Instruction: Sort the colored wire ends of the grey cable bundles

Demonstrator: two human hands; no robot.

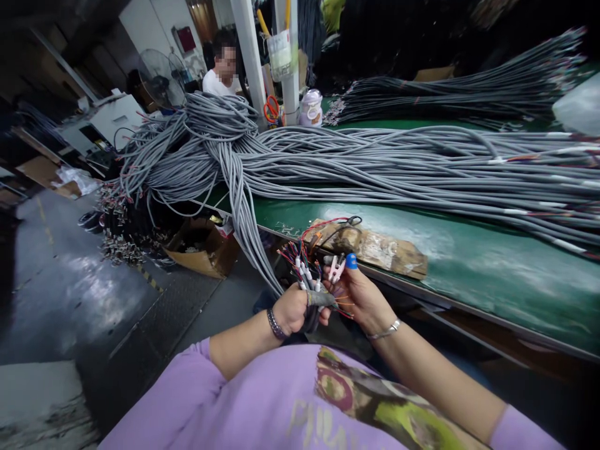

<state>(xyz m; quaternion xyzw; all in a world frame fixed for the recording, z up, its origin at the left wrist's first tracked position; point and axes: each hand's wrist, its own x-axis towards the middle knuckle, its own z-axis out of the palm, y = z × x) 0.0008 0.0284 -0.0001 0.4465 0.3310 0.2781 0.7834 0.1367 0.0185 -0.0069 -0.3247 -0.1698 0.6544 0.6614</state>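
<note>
My left hand [289,310] is closed around the ends of several grey cables [321,299], just in front of my body. White-sleeved ends with thin coloured wires [300,262] stick up past the fist. One cable end points right, its orange and green strands fanned toward my right hand [363,300]. That hand wears a blue cover [351,261] on the thumb tip and pinches a small pale clip [336,269] between thumb and fingers. A worn wooden block [389,250] with a red and a black lead on it lies on the table edge just beyond.
Long grey cables [356,165] run along the green table [473,250], with a coil hanging off its left end. Dark cables [422,100] lie behind. A lilac bottle [311,107] and orange scissors [271,109] stand by a post. A cardboard box [201,253] sits below; a person [218,81] is beyond.
</note>
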